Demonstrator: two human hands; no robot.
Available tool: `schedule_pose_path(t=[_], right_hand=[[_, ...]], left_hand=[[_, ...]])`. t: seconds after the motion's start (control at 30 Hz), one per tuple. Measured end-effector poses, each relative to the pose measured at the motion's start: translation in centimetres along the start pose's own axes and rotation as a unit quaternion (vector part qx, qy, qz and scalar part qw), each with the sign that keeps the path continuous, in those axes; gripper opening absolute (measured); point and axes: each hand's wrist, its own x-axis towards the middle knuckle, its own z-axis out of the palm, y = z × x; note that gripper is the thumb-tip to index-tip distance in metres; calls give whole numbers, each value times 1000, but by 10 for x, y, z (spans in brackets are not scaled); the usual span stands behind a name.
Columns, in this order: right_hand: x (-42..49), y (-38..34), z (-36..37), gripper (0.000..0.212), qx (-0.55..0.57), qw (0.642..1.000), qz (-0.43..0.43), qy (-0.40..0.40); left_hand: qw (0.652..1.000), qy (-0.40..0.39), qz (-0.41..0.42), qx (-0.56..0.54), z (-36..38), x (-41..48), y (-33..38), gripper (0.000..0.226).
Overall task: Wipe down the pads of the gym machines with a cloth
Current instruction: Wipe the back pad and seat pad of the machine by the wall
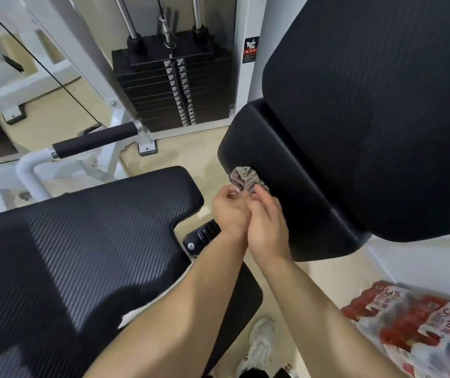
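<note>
A small patterned grey-brown cloth (244, 177) is bunched between both hands, just in front of the lower black pad (294, 170) of the machine's backrest. My left hand (230, 208) pinches its near left edge. My right hand (266, 222) pinches its near right edge, fingers curled. Above sits the large black upper back pad (368, 105). The wide ribbed black seat pad (82, 241) lies to the left, below my forearms.
A black weight stack (174, 83) with chrome guide rods stands at the back. A white frame arm with a black foam grip (95, 140) is at the left, beside a mirror. A wrapped pack of red-labelled bottles (414, 323) lies on the floor at the right. My white shoe (259, 347) is below.
</note>
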Motion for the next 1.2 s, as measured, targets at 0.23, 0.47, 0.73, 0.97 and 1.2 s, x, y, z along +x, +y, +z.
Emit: schedule_pose_path(t=[0.23,0.47,0.73,0.97,1.2], right_hand=[[34,-27,19,40,14,998,-55,-24],[29,-31,8,29,41,996,-80,-3],[24,-23,6,24,28,994,-105,10],[46,-34,13,23,26,994,-101,-9],[54,-6,30,25,55,995,-86,-10]], left_hand=[[990,143,8,-5,-9,82,46,17],[989,-13,148,2,7,81,82,29],[915,-14,384,122,15,48,120,24],[971,-21,208,118,4,106,118,36],[994,-78,43,65,-14,152,41,21]])
